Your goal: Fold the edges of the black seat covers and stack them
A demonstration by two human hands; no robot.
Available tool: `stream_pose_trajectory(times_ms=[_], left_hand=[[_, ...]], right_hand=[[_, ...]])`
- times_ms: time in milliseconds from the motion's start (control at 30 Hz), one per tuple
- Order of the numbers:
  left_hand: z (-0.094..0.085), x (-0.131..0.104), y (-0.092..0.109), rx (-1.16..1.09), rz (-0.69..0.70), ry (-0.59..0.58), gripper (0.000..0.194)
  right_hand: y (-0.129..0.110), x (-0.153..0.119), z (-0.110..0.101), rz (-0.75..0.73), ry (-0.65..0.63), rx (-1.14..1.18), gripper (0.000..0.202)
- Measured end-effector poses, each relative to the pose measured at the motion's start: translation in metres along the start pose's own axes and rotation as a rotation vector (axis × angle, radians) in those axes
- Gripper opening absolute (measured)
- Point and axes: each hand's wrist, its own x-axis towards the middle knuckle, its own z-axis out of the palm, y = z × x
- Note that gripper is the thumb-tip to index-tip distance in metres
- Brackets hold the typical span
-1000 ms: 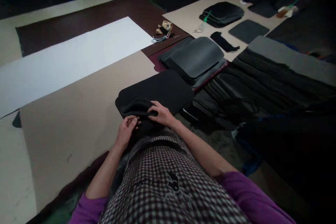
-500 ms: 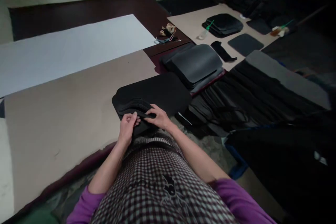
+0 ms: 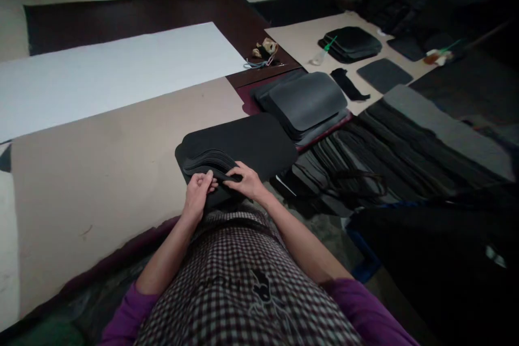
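your left hand (image 3: 198,194), curled nearly closed, pinched the black sheet stack (image 3: 239,140) at its bowed near edge, your right hand (image 3: 246,181), half-curled, gripped there too, grey sheet pile (image 3: 310,100) lay far right

Legible text, labels, brands or numbers: none from where I stand. Apron (image 3: 243,303) carries a printed motif (image 3: 261,287); no wording readable.
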Motion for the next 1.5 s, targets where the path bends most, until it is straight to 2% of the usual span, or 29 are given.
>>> stream_pose_trajectory(times_ms=[500,700,833,933,1100,1167,1267,1400,1500], left_hand=[[0.002,0.000,0.003,0.006,-0.006,0.013,0.048],[0.003,0.002,0.001,0.006,-0.006,0.021,0.048],[-0.001,0.001,-0.003,0.023,0.013,-0.009,0.045],[-0.018,-0.003,-0.006,0.220,0.126,-0.088,0.039],[-0.066,-0.007,-0.016,0.801,0.607,-0.342,0.037],[-0.079,-0.006,-0.019,0.881,0.674,-0.403,0.039],[-0.083,-0.003,-0.021,0.835,0.571,-0.358,0.039],[-0.067,-0.002,-0.019,0.626,0.316,-0.277,0.040],[-0.055,-0.002,-0.017,0.562,0.275,-0.270,0.038]], right_hand=[[0.001,0.001,0.000,0.025,-0.003,-0.004,0.015],[0.002,0.001,0.000,-0.006,-0.005,0.003,0.013],[-0.001,-0.001,-0.001,0.004,0.006,-0.013,0.013],[-0.004,-0.002,-0.001,-0.005,0.014,-0.017,0.014],[-0.007,-0.003,-0.003,-0.004,-0.011,-0.056,0.016],[-0.007,-0.003,-0.003,0.001,-0.014,-0.062,0.015],[-0.006,-0.003,-0.003,-0.003,-0.014,-0.078,0.015],[-0.004,-0.004,-0.002,0.001,-0.011,-0.120,0.017],[-0.003,-0.004,-0.002,-0.001,-0.010,-0.138,0.018]])
